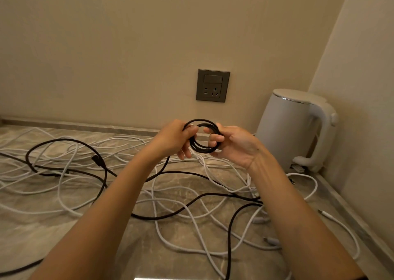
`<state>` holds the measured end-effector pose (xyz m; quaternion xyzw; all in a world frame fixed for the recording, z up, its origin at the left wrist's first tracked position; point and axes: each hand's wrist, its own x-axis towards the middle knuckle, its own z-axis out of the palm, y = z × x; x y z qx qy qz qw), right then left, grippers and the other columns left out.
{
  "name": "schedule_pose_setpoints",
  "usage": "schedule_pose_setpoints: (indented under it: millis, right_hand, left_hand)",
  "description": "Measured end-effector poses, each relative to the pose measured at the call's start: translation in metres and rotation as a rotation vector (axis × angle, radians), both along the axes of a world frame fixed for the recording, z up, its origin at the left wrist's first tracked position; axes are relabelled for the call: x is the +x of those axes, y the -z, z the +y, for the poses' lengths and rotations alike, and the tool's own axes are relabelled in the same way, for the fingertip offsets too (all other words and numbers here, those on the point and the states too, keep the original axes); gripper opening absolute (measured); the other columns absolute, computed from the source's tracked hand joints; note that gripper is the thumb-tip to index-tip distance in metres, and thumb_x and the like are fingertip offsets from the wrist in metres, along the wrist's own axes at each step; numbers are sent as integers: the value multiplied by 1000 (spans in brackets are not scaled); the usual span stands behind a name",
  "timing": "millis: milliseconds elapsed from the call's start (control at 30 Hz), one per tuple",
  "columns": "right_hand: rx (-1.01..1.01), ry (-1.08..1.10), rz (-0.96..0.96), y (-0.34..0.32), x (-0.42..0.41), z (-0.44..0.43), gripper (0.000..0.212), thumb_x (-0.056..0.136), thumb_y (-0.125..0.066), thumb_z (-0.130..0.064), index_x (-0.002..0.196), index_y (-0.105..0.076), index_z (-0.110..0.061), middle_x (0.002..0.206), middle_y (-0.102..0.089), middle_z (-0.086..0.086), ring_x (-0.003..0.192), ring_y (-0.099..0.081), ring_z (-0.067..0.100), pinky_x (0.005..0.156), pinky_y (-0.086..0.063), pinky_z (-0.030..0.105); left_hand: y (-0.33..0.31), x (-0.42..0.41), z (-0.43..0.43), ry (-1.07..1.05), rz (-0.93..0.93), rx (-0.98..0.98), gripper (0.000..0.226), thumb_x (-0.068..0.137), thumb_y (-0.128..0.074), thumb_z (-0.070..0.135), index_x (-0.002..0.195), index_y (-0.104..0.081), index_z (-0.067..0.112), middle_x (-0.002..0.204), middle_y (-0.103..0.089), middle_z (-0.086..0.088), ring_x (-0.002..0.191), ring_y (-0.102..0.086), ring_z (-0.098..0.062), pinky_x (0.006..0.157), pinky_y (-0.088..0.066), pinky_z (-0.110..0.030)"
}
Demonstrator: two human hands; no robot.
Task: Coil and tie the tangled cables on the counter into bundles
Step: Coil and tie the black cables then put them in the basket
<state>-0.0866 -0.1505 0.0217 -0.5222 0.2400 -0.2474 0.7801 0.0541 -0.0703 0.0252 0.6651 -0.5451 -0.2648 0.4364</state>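
Observation:
A small coil of black cable [200, 149] of several loops hangs in the air above the counter, near the back wall. My left hand [174, 138] grips its left side and my right hand [232, 143] holds its right side, fingers curled through the loops. The cable's loose tail [162, 169] drops from the coil down to the counter. On the marble counter [136, 243] lie several tangled white cables [191, 218] and loose black cable [64, 143].
A white electric kettle [296, 128] stands at the back right corner. A grey wall socket [212, 85] sits on the wall above the hands. Cables spread across most of the counter, out to its left and right sides.

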Motion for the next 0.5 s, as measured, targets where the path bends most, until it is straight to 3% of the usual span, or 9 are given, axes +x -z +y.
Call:
schedule_pose_setpoints:
  millis: [167, 367, 500]
  right_hand:
    - [95, -8, -20, 1, 4, 3, 44, 102, -31, -35, 77, -56, -9, 46, -32, -6, 50, -35, 8, 66, -32, 25]
    - [129, 105, -114, 5, 11, 0, 36, 102, -35, -26, 69, -39, -14, 40, -37, -9, 44, -24, 3, 54, -22, 19]
    - [85, 144, -100, 7, 15, 0, 32, 102, -38, -25, 71, -40, -15, 44, -40, -9, 36, -27, 3, 52, -21, 17]
  left_hand:
    - [1, -4, -6, -51, -115, 37, 29, 100, -39, 20, 75, -49, 8, 56, -47, -7, 32, -53, -5, 33, -40, -16]
    - [1, -2, -3, -14, -97, -72, 23, 98, -43, 20, 86, -55, 5, 53, -50, -6, 27, -41, -5, 31, -29, -15]
    - [2, -6, -4, -54, -130, -150, 26, 99, -40, 16, 81, -54, 6, 55, -56, -13, 31, -51, -10, 31, -37, -17]
